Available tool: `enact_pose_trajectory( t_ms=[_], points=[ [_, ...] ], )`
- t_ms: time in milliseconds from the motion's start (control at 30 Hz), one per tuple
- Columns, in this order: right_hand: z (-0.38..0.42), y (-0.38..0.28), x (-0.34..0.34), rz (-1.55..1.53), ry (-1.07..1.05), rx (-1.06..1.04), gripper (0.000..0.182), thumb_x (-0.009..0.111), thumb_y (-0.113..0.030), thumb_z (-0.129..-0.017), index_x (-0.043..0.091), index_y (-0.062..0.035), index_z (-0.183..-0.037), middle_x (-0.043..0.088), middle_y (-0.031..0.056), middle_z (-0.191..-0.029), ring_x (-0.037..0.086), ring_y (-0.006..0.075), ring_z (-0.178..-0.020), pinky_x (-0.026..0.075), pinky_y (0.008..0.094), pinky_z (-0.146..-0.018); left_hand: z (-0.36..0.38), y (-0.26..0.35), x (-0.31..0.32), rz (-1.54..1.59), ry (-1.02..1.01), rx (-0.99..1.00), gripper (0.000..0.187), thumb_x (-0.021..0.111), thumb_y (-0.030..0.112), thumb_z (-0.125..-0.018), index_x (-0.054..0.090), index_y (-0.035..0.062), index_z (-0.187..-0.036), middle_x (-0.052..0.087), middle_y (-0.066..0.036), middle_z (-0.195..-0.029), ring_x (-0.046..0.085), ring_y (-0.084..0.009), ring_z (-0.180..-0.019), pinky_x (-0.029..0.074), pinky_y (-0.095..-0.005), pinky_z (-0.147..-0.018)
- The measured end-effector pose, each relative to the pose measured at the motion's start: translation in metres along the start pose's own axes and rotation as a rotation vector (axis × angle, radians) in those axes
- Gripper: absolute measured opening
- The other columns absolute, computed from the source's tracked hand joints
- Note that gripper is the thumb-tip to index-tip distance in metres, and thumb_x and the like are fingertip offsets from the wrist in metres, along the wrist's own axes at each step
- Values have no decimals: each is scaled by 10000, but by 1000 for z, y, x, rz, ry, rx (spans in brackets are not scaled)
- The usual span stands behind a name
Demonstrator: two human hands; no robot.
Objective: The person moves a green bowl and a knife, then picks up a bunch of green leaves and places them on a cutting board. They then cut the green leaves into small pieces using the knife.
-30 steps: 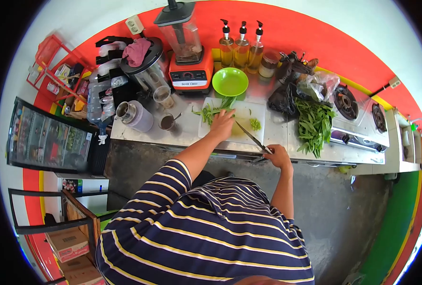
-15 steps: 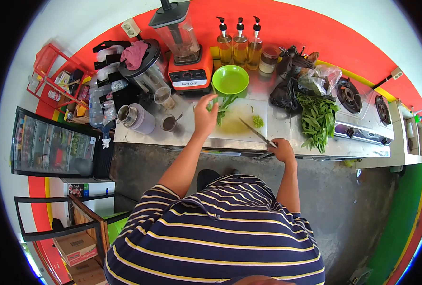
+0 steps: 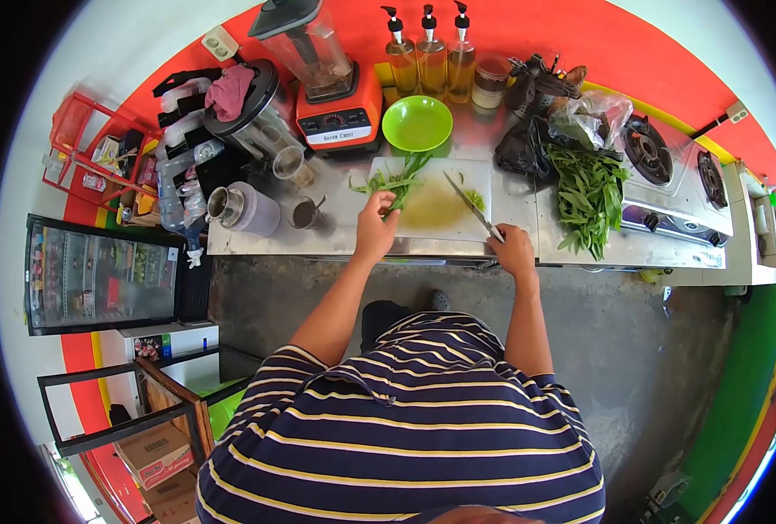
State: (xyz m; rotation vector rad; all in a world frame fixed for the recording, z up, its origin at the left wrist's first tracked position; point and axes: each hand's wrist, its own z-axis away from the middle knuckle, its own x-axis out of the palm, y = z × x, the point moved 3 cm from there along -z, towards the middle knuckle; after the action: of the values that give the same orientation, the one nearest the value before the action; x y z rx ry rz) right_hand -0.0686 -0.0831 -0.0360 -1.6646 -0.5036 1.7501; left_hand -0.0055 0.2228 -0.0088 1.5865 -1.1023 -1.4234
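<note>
My left hand [image 3: 376, 229] is closed on a small bunch of leafy greens [image 3: 395, 185] with long narrow leaves, at the left part of the white cutting board [image 3: 423, 229]. In my right hand [image 3: 515, 251] is the handle of a kitchen knife [image 3: 477, 210]. Its blade slants up and left over the board's right side. Beside the blade lies a little heap of chopped green pieces [image 3: 474, 199]. A wet, yellowish-green stain covers the middle of the board. Just behind the board stands a bright green bowl [image 3: 418, 124].
A large pile of leafy greens [image 3: 590, 196] lies right of the board, before a gas stove [image 3: 672, 188]. Leftward are a red blender [image 3: 339, 118], a cup with a spoon [image 3: 304, 213] and a metal-mouthed jug [image 3: 244, 210]. Pump bottles [image 3: 432, 61] line the wall.
My left hand has come down from above the board and closed on the greens, which have shifted left. My right hand still holds the knife. The whole view has shifted slightly.
</note>
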Motion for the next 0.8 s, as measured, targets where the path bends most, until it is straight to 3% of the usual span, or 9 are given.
enact_pose_trajectory(
  t_ms=[133,200,267,467,500,667,800],
  points=[
    [8,-15,8,8,86,-9,248,708,-228,-859,703,-4,-964,705,223,-843,670,431,-844,518,474,-756,-2,-8,33,-156,-129,80,202,671,22,-891,631,32,-1089,727,-121,-958,682,-224,-849,519,-333,-793],
    [13,-19,15,101,-20,3,321,703,-273,-885,695,-27,-1091,719,222,-986,676,432,-938,536,509,-812,-5,-12,45,-129,-158,88,184,664,15,-875,652,33,-1058,712,-116,-953,669,-278,-881,515,-372,-813],
    [15,-28,20,135,25,-54,295,670,-280,-915,670,-36,-1082,715,227,-949,679,439,-910,538,523,-790,-2,-5,51,-461,-176,344,208,650,5,-850,667,56,-1052,679,-97,-946,625,-304,-933,496,-418,-840],
    [19,-41,37,197,-45,4,301,621,-312,-960,611,-12,-984,685,296,-855,666,499,-821,531,572,-735,-4,-24,61,-676,-293,527,212,646,60,-848,690,95,-1052,610,-69,-1059,571,-295,-1018,478,-430,-870],
    [20,-48,35,204,-44,-14,303,577,-304,-985,598,-2,-978,689,283,-831,679,488,-795,547,562,-730,-5,-25,59,-669,-296,525,212,646,60,-848,690,95,-1052,610,-69,-1059,571,-295,-1018,478,-430,-870],
    [16,-67,45,231,-81,42,309,570,-313,-990,602,-5,-981,688,285,-819,685,485,-802,555,551,-730,-9,-24,44,-493,-353,642,262,646,51,-855,691,92,-1110,582,-82,-1080,547,-306,-1006,465,-427,-876],
    [15,-85,45,321,-123,74,309,557,-304,-998,596,2,-972,707,258,-871,708,442,-845,569,517,-752,-9,-34,45,-569,-348,620,342,645,43,-817,685,133,-1145,566,-70,-1119,538,-293,-1005,456,-430,-863]
  ],
)
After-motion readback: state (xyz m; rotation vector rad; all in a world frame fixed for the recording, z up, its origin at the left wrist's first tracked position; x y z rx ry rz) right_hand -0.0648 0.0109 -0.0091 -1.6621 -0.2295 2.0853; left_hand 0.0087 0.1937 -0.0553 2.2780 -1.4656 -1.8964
